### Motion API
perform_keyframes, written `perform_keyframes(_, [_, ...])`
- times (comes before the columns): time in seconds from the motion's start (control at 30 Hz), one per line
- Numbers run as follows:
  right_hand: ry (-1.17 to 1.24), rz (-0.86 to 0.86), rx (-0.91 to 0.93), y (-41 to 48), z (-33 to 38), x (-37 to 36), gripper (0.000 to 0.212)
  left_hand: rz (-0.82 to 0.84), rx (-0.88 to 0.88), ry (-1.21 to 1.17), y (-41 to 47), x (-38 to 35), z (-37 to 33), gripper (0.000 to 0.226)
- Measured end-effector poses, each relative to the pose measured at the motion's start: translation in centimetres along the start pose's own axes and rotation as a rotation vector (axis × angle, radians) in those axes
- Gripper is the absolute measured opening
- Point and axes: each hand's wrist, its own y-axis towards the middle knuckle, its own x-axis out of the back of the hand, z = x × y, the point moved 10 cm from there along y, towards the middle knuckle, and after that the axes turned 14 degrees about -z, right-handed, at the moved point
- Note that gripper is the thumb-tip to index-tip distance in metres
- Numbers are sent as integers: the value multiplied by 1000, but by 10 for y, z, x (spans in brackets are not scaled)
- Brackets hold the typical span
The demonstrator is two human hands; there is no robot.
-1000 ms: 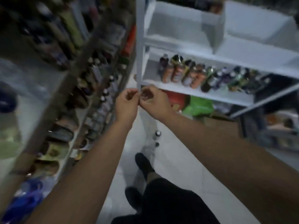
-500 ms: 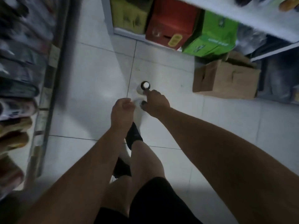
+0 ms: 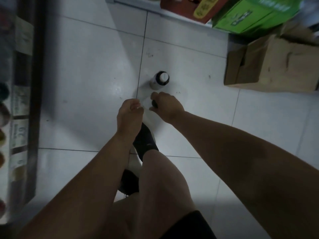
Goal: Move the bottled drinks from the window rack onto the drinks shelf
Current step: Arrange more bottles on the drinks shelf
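Two bottles stand on the white tiled floor in the head view. The farther bottle (image 3: 159,80) has a white cap and a dark shoulder, and nothing touches it. The nearer bottle (image 3: 147,107) has a pale body and a dark cap. My right hand (image 3: 166,106) reaches down with its fingertips pinched around that dark cap. My left hand (image 3: 128,114) is curled into a loose fist right beside the pale body, at its left. Whether it touches the bottle is unclear. The drinks shelf and the window rack are out of view.
A brown cardboard box (image 3: 269,66) sits on the floor at the right. A green carton (image 3: 255,14) and a red carton (image 3: 184,7) stand under the shelf at the top. A stocked shelf edge (image 3: 20,100) runs along the left. My black-socked foot (image 3: 145,144) is just below the hands.
The view has swung from the shelf of bottles down to the floor. Both hands have dropped to the floor bottles, and my right hand has closed on the dark cap.
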Motion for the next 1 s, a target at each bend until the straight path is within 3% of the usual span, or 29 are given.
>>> perform_keyframes(0.07, [52,-5,23,-9,26,42,34,27,-43,13,-14,21,-27,36])
perform_keyframes(0.2, [110,-82,152,-33,117,187,39,74,-321,113,-73,91,-138,64])
perform_keyframes(0.4, [-11,-293,544,-94,306,453,50,-144,-568,47,-177,280,-332,77])
perform_keyframes(0.57, [5,-635,801,-189,453,652,57,-457,-856,-40,-302,456,-477,58])
perform_keyframes(0.73, [187,-769,950,-280,556,782,57,-565,-987,-162,-420,587,-555,50])
perform_keyframes(0.83, [489,-736,1021,-324,597,832,50,-629,-987,-356,-478,654,-574,45])
perform_keyframes(0.93, [740,-538,1064,-339,627,839,40,-718,-979,-521,-518,708,-581,37])
perform_keyframes(1.0, [793,-357,1123,-344,647,821,46,-737,-960,-597,-534,733,-584,33])
